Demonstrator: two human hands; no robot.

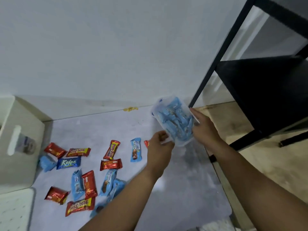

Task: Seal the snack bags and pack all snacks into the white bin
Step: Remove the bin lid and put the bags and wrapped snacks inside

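A clear plastic container [173, 118] full of light-blue snack packets is held tilted above the floor at centre right. My left hand [159, 147] grips its near corner and my right hand [202, 129] holds its right side. Several loose snacks lie on the pale mat: red Beng-Beng bars [111, 150], a dark blue Kalpa bar [68, 162] and light-blue packets [135, 150]. The white bin [15, 147] stands at the left edge, with a slot handle facing me and something blurred visible through the slot.
A white perforated lid or tray [15, 212] lies at the bottom left. A black metal shelf frame [260, 90] stands at the right on beige floor. A yellowish scrap [130, 108] lies by the wall, which runs close behind the mat.
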